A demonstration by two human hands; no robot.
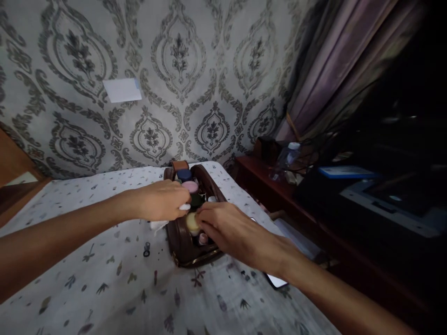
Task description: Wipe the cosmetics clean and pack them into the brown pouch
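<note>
A brown leather toiletry bag (179, 249) lies unzipped on a patterned white sheet. My left hand (165, 200) is closed over the bag's left side, gripping a crumpled white cloth (159, 225) that pokes out below and beside the fingers; it may be a tissue. Fingers bent together, my right hand (223, 225) reaches into the bag and grips the right edge of a jar with a cream lid (192, 222). Around them in the bag are a pink round lid (190, 186), a dark blue lid (184, 175) and a small pinkish bottle (203, 239).
A phone (277, 281) with a lit screen lies partly under my right forearm. Right of the bed, a dark red table (251, 170) bears a clear plastic bottle (289, 153) and cables. A patterned wall (181, 93) stands behind, with a purple curtain (328, 60) at right.
</note>
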